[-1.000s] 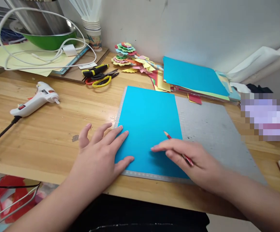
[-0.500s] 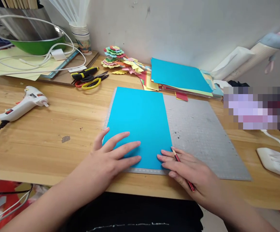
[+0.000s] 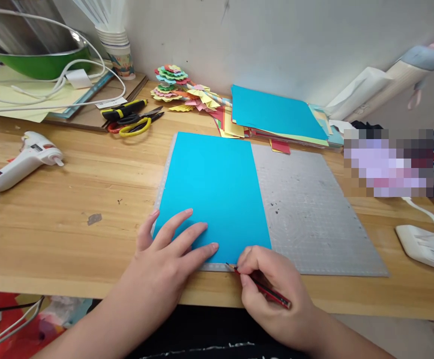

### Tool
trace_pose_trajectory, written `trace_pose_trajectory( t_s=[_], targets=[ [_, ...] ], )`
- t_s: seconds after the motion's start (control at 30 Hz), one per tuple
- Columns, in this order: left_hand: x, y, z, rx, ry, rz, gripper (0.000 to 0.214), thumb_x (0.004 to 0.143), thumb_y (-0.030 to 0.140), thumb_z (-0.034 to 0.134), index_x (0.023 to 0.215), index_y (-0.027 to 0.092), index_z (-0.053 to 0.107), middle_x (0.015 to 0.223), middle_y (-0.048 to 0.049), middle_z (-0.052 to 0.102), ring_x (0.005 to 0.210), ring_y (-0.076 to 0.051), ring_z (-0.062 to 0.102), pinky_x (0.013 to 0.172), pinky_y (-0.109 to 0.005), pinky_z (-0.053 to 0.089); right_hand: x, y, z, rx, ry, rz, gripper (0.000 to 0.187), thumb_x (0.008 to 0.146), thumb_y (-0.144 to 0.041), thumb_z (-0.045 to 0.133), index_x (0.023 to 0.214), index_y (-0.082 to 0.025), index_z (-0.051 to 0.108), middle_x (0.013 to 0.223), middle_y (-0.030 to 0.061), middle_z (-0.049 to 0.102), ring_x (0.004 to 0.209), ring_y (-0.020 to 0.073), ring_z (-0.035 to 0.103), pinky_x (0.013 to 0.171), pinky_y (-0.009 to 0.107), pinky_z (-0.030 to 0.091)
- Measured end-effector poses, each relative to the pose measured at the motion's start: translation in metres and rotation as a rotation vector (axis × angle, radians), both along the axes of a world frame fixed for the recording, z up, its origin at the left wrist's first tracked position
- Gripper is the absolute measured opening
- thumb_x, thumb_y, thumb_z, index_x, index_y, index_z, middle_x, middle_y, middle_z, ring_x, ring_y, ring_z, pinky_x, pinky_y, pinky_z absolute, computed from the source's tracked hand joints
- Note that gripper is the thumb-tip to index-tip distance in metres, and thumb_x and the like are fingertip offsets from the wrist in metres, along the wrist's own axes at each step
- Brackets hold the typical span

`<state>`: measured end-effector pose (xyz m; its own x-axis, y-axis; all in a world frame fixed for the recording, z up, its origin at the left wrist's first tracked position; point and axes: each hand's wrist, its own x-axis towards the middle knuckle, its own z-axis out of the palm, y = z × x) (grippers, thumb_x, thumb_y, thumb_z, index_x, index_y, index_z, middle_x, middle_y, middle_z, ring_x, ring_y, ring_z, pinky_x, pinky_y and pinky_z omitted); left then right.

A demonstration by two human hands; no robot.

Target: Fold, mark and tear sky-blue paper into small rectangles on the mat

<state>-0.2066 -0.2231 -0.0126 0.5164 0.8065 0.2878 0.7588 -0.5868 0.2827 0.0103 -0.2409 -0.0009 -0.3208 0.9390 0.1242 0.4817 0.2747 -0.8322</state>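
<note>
Two blue sheets are in view: the near sheet (image 3: 209,184) lies on the left part of one grey cutting mat (image 3: 310,214), and the far sheet (image 3: 277,114) tops a pile of coloured papers (image 3: 235,127) by the wall. There is one red-and-black pencil (image 3: 273,294), one white glue gun (image 3: 22,162) at the left of the worktop (image 3: 115,254), one green bowl (image 3: 45,66) and one stack of paper cups (image 3: 121,62) holding straws; how many tools overlap beside the yellow-handled scissors (image 3: 136,127) is hard to tell. The left hand (image 3: 170,262) reaches in palm down, its fingers spread over the near sheet's lower left, the little finger at the left edge. The right hand (image 3: 277,289) is curled at the lower right corner, its fingers pinching the pencil, which slants with its point leftward at the sheet's near edge; whether the point touches cannot be told.
</note>
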Motion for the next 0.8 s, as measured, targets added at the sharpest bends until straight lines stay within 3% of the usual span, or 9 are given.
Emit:
trace_pose_trajectory(
  t_s=[0.57, 0.8],
  targets=[
    [-0.0009, 0.0017, 0.0009, -0.058, -0.036, 0.010, 0.036, 0.085, 0.022, 0.062, 0.112, 0.045, 0.065, 0.132, 0.0081, 0.060, 0.136, -0.024, 0.037, 0.116, -0.048, 0.005, -0.0013, 0.0015, -0.0002, -0.066, -0.055, 0.028, 0.017, 0.071, -0.008, 0.046, 0.069, -0.022, 0.037, 0.062, -0.0036, 0.051, 0.055, 0.0112, 0.047, 0.050, 0.026, 0.032],
    [-0.0022, 0.0010, -0.0010, -0.075, -0.045, 0.001, 0.033, 0.087, 0.025, 0.062, 0.113, 0.045, 0.065, 0.133, 0.0072, 0.059, 0.137, -0.024, 0.034, 0.116, -0.048, 0.003, -0.0018, 0.0018, -0.0002, -0.014, -0.040, 0.043, 0.017, 0.071, -0.006, 0.044, 0.070, -0.022, 0.039, 0.062, -0.0042, 0.050, 0.055, 0.0104, 0.047, 0.051, 0.025, 0.032]
  ],
)
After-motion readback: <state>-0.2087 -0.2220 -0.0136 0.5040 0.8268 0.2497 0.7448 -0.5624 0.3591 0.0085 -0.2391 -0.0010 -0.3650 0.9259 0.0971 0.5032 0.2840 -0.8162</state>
